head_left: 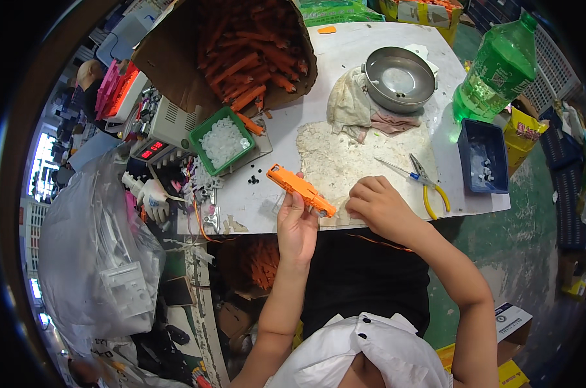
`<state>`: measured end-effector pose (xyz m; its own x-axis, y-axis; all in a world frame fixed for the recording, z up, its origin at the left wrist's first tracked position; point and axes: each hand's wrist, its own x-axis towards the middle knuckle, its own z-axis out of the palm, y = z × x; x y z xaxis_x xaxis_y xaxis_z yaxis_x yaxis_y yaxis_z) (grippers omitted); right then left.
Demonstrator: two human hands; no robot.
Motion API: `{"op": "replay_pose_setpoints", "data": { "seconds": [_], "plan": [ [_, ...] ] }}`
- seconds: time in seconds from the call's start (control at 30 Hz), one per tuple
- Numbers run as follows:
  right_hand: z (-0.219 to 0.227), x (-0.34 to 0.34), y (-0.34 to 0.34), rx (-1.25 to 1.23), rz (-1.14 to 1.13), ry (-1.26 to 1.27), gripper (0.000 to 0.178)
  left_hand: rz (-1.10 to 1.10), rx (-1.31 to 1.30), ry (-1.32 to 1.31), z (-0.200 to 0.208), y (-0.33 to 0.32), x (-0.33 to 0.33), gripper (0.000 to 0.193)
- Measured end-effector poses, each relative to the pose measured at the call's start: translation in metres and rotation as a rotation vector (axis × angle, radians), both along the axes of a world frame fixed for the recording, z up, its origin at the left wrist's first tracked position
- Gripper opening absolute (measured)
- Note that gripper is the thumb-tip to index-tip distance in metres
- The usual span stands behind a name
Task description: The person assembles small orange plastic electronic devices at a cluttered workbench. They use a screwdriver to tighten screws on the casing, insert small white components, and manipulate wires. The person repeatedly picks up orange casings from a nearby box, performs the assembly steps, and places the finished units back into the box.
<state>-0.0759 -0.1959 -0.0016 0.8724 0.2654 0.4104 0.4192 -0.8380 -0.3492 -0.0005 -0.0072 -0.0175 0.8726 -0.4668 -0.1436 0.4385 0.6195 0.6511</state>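
My left hand (297, 227) holds an orange plastic part (298, 189), long and narrow with moulded detail, tilted above the front edge of the table. Just right of its lower end is my right hand (382, 205), fingers curled and pressed together; whatever they pinch, if anything, is hidden. On the worn board (328, 155) to the right lie pliers with yellow handles (445, 196) and a thin pointed tool (395, 167). A green tray (244, 157) of small whitish pieces stands left of the orange part, with tiny black pieces (254, 180) scattered beside it.
A cardboard box (167, 61) full of orange parts lies at the back left, near a grey instrument (170, 126). Further right are a metal bowl (396, 103) on a cloth (348, 107), a green bottle (500, 61) and a dark blue bin (489, 187). A plastic bag (89, 246) bulges at left.
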Motion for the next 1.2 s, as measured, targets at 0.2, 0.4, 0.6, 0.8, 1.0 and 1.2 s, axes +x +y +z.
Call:
{"op": "replay_pose_setpoints", "data": {
  "seconds": [0.2,0.4,0.6,0.8,1.0,1.2],
  "plan": [
    [0.009,0.006,0.006,-0.343,0.071,0.064,0.015,-0.038,-0.084,0.056,-0.002,-0.006,-0.005,0.047],
    [0.000,0.005,-0.011,-0.280,-0.301,0.002,0.015,-0.061,-0.110,0.023,-0.003,-0.016,-0.013,0.048],
    [0.038,0.002,0.011,0.603,-0.210,0.272,0.025,-0.059,-0.109,0.020,-0.004,-0.039,-0.028,0.047],
    [0.032,-0.009,0.013,0.486,-0.191,0.236,0.033,-0.045,0.227,-0.131,0.009,-0.018,-0.027,0.050],
    [0.015,-0.023,0.003,0.151,-0.147,0.183,0.035,0.175,0.988,-0.885,0.016,0.041,-0.001,0.060],
    [0.022,-0.010,-0.004,0.471,-0.211,0.265,0.028,-0.014,1.226,-1.329,0.015,0.035,-0.007,0.063]
  ]
}}
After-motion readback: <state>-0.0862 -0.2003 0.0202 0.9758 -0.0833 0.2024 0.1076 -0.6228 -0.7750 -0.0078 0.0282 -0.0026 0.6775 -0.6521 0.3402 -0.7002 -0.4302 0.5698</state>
